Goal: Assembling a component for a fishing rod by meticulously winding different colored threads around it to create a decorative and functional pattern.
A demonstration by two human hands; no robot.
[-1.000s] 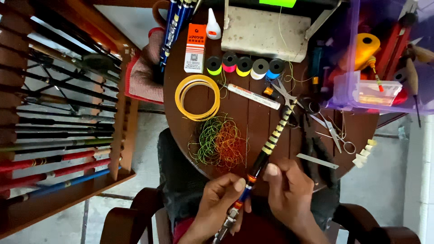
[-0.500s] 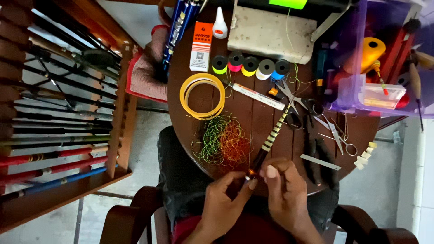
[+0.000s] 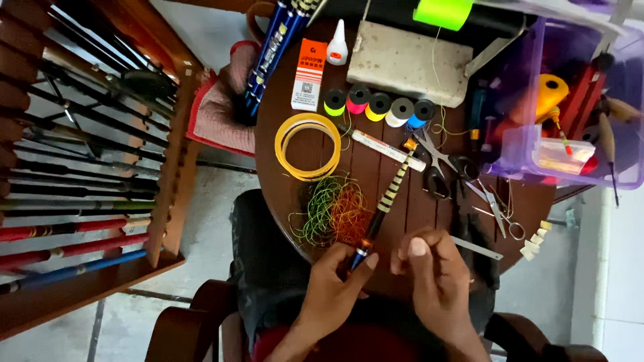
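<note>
where table ends, orange box (image 3: 309, 66), white label

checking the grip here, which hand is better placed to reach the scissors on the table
Right. The right hand is free and lies closer to the scissors, on the same side of the table. The left hand is shut on the striped rod.

Beneath the fingertips (image 3: 371, 261) of the left hand (image 3: 332, 295), the rod (image 3: 382, 204) looks glossy, banded black and cream. Beyond the fingers lies a dark wooden table (image 3: 282, 181) with planked, satin surface; nearby scissors (image 3: 439, 164) are shiny metal, and 5 thread spools (image 3: 379, 106) look matt.
</note>
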